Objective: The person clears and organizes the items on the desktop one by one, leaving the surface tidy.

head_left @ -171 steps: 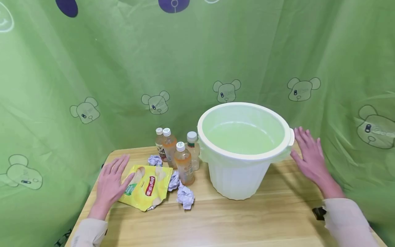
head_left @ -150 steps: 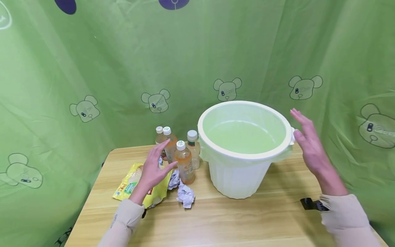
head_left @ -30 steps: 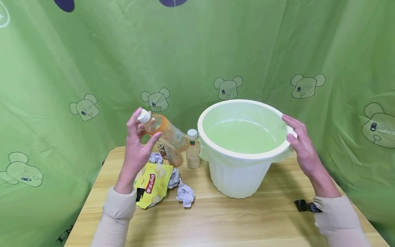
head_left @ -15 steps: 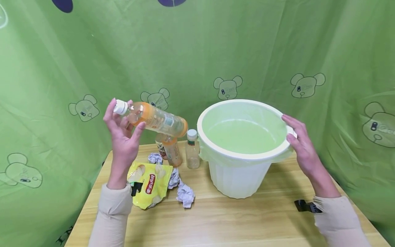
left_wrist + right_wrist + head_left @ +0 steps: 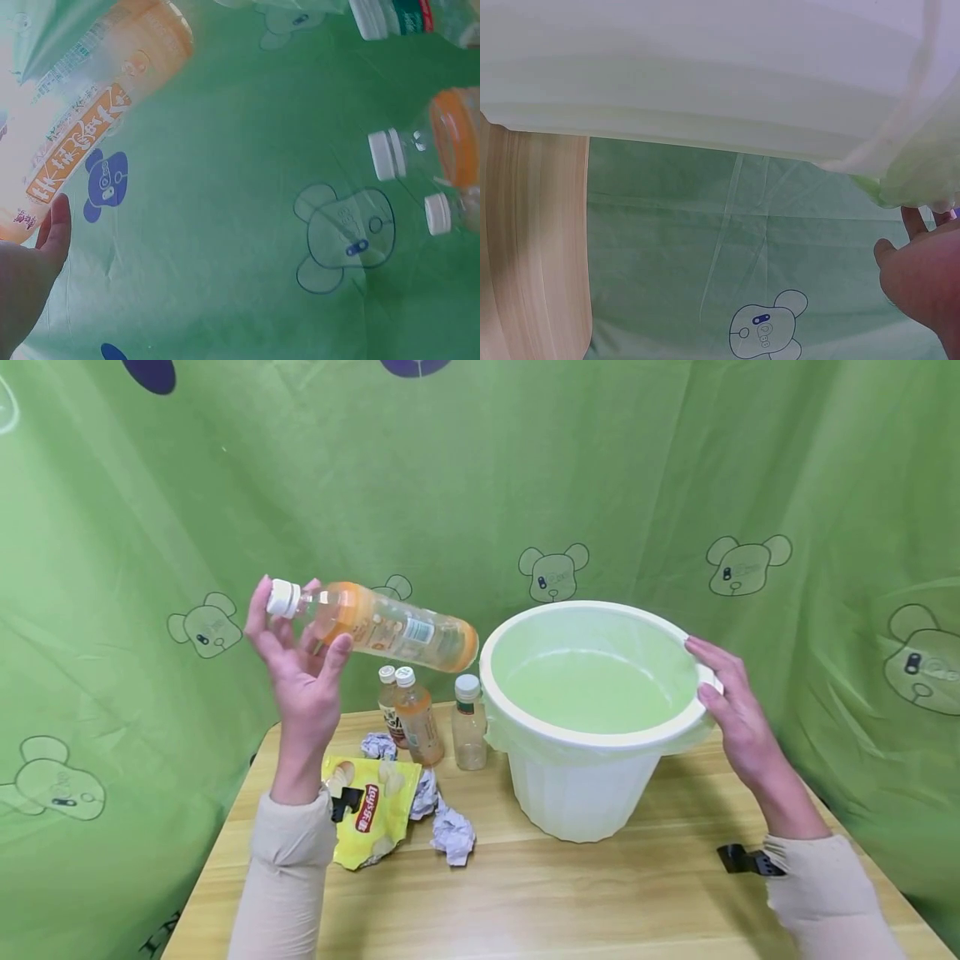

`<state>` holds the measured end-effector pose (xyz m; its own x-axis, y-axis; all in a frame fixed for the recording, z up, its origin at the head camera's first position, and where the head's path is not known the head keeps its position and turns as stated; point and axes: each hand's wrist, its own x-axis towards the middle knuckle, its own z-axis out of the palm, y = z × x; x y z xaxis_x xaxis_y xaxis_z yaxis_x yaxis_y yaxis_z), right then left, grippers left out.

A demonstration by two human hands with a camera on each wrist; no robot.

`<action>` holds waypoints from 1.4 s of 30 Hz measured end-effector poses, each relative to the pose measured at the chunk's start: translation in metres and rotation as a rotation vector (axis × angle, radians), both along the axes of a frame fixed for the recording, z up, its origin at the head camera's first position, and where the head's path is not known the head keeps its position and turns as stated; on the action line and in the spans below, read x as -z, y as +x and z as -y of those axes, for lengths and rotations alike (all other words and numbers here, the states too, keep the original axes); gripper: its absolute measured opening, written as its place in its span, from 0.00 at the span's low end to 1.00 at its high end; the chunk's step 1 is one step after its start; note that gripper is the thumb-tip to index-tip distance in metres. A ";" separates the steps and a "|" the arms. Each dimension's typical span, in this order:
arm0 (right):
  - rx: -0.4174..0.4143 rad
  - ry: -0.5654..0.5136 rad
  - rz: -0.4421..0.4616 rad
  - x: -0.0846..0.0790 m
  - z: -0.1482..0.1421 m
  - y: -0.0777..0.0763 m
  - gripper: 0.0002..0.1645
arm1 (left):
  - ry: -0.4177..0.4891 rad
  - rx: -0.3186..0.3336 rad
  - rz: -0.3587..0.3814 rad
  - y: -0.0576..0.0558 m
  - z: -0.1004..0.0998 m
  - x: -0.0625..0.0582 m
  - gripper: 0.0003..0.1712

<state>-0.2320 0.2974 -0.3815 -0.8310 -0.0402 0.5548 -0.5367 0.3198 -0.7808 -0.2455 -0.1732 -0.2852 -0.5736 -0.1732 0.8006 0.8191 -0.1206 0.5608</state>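
Note:
My left hand (image 5: 303, 685) grips a clear plastic drink bottle (image 5: 405, 631) with orange bands by its neck end, up in the air above the table. The bottle lies nearly level, its white cap at my fingers and its base close to the left rim of the white trash bin (image 5: 585, 793). In the left wrist view the bottle (image 5: 90, 120) is partly washed out by glare. My right hand (image 5: 738, 718) holds the bin's right rim at the handle. A pale green liner bag (image 5: 592, 693) covers the inside of the bin and folds over its rim.
Two capped bottles (image 5: 418, 722) stand together at the table's back, a clear bottle (image 5: 469, 735) beside the bin. Several crumpled paper balls (image 5: 452, 835) and a yellow chip bag (image 5: 382, 818) lie on the wooden table (image 5: 525, 902). A green curtain (image 5: 450, 485) hangs behind.
Both hands rested flat on the table at first. The left has picked up the front bottle, raised it and tipped it over, lately shifting it towards the bin. The right has taken the rim.

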 end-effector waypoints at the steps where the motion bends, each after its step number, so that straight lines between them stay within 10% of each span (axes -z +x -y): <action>1: 0.001 0.000 0.000 0.000 0.000 0.000 0.32 | 0.005 0.009 0.002 0.000 -0.002 -0.001 0.53; 22: -0.008 -0.016 0.004 -0.001 0.002 0.000 0.32 | -0.071 0.152 0.010 -0.023 -0.059 -0.010 0.53; 42: -0.004 -0.039 -0.009 0.000 0.003 0.001 0.32 | -0.315 0.140 0.067 -0.039 -0.091 0.004 0.53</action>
